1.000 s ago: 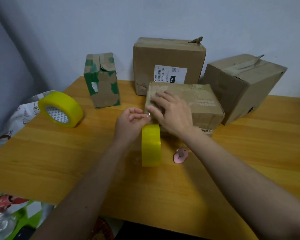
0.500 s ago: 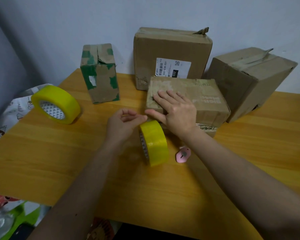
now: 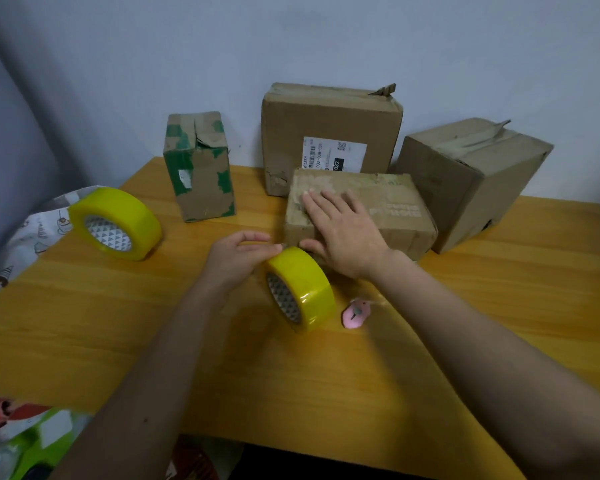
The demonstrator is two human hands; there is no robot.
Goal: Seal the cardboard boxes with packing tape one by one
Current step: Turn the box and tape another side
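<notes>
1. low flat cardboard box (image 3: 388,209), worn, with pale torn patches on top, lies mid-table.
2. tall box with a white label (image 3: 329,133) stands behind it by the wall, its top flap ragged.
3. slanted box (image 3: 465,181) sits to the right, old tape peeling on top.
4. small box with green patches (image 3: 200,168) stands upright to the left, its top torn.
5. yellow tape roll (image 3: 305,287) stands on edge just before the flat box.
6. second yellow roll (image 3: 118,221) rests tilted at the table's left edge.

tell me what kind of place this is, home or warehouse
Probably a home or small room used for packing, not a warehouse: one wooden table against a plain wall, a few worn cardboard boxes, and a patterned cloth beside it.
</notes>
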